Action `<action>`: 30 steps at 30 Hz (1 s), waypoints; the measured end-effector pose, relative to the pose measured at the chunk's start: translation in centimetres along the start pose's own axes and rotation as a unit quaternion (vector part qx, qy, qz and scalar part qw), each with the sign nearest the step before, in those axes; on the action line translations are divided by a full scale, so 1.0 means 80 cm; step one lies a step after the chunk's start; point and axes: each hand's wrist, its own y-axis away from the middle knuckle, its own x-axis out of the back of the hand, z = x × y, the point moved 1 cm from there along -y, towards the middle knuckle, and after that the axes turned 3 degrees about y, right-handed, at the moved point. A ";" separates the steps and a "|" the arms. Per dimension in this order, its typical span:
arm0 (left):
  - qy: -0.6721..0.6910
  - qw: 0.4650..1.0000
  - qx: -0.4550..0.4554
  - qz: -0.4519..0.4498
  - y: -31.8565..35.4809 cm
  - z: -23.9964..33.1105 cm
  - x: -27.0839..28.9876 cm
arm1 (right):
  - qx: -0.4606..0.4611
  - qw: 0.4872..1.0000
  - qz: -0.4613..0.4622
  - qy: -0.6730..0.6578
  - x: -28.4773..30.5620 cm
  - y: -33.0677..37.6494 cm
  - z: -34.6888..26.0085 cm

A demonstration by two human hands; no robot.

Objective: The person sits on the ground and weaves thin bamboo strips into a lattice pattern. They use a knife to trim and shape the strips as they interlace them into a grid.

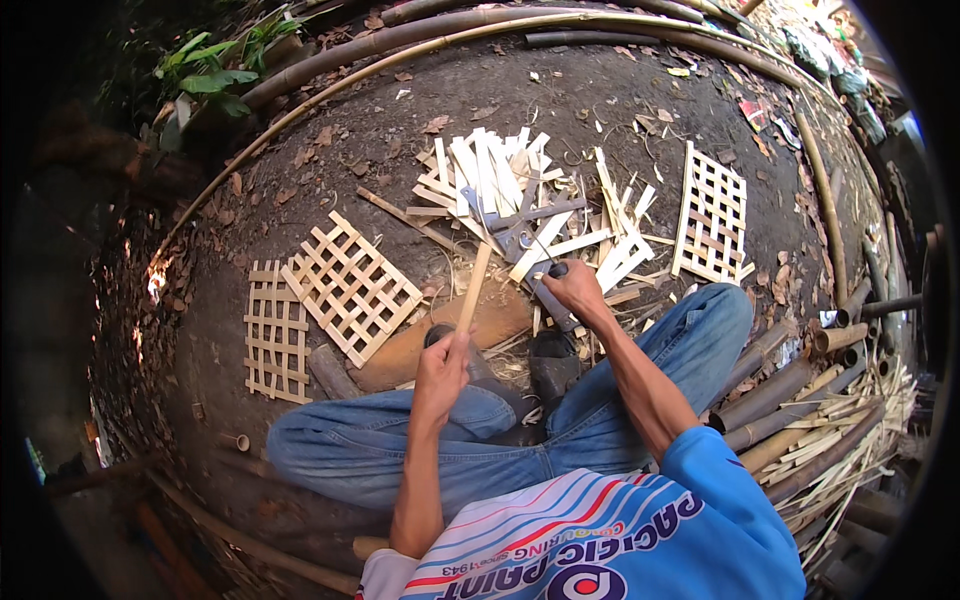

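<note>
My left hand [440, 380] is closed around the lower end of a pale bamboo strip [476, 285], which points up and away from me. My right hand [580, 290] is wrapped round a dark-handled tool [557, 270]; its working end cannot be made out. Just beyond that hand lies a grey metal piece [515, 240] with a crossbar. A heap of split bamboo strips [490, 170] fans out behind it, and more loose strips [625, 250] lie to the right. Below the held strip, a brown curved slab [440, 340] rests on the ground by my feet.
Two woven bamboo lattice panels [355, 285] [277, 335] lie at the left; another lattice panel [712, 215] is at the right. Bamboo poles [780, 400] and thin shavings [840, 450] are piled near my right side. Long poles [400, 45] curve across the far edge.
</note>
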 end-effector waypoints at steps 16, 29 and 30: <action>-0.003 0.999 -0.042 0.003 -0.007 -0.019 -0.020 | 0.237 0.961 -0.082 0.114 0.000 0.095 -0.060; -0.020 0.998 -0.051 0.022 0.024 -0.018 -0.005 | 0.163 0.985 -0.052 0.028 0.003 0.058 -0.045; -0.030 0.998 -0.058 0.012 0.025 -0.017 -0.006 | 0.209 0.972 -0.062 0.084 0.002 0.075 -0.065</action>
